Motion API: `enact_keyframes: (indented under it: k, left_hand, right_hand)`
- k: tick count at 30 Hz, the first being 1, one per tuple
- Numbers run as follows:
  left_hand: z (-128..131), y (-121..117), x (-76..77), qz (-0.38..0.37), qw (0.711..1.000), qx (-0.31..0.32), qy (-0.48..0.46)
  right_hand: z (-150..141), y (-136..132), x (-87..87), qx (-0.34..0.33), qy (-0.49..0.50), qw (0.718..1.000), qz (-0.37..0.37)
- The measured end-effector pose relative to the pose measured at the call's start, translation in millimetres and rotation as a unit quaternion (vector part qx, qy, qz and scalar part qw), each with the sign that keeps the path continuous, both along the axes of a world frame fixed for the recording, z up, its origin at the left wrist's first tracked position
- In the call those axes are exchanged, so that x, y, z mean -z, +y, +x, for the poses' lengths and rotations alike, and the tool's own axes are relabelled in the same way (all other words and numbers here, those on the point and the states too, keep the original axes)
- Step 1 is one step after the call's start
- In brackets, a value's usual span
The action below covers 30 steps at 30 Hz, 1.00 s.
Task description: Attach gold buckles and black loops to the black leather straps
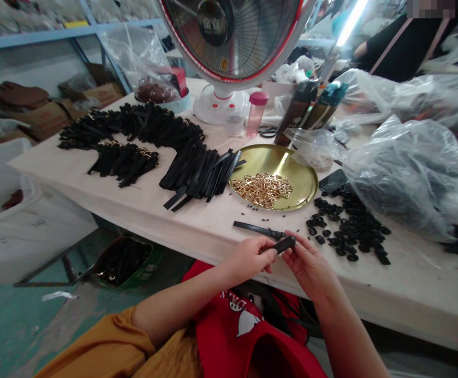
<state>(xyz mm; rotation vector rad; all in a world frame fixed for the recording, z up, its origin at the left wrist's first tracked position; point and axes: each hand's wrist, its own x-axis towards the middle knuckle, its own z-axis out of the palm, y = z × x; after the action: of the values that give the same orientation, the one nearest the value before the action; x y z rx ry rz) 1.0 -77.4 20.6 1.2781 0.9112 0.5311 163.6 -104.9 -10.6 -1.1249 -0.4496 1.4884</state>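
Both of my hands are together over the table's front edge, closed on a black strap (285, 245). My left hand (252, 259) pinches it between thumb and fingers. My right hand (308, 262) grips its right end with the fingertips. A narrow black strap end (252, 227) with a small loop reaches left from behind my fingers; whether it joins the held part is hidden. Beyond my hands, a round gold tray (305, 184) bears a heap of small gold-coloured metal buckles (262, 190). Many small black loops (350, 231) lie loose to the right of my right hand.
Black straps (201, 170) lie stacked left of the tray, with bundled straps bearing gold hardware (134, 118) behind. A fan (229, 42), a pink bottle (257, 115), scissors (268, 131) and spray cans (297, 110) stand or lie further back. Plastic bags (417, 168) crowd the right side.
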Motion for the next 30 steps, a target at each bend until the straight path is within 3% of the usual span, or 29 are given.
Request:
enact_keyframes:
  k: [9,15,17,23,30]
  left_hand:
    - [-5,3,9.2,0.146,0.980,0.034,0.132]
    - [-3,5,17.9,0.081,0.988,0.075,0.106]
    - [-3,5,19.9,0.092,0.986,0.079,0.118]
    - [-2,7,16.8,0.253,0.941,0.059,0.218]
    - [-4,5,20.9,0.302,0.908,0.084,0.278]
  right_hand:
    - [-7,-9,-4.6,-0.059,-0.039,0.997,0.006]
    - [-2,-10,7.6,-0.023,-0.090,0.996,-0.004]
    - [0,-10,11.9,-0.009,-0.115,0.993,-0.004]
    - [-1,-10,12.2,-0.044,-0.082,0.996,-0.015]
    - [1,-16,21.4,-0.041,-0.102,0.993,-0.032]
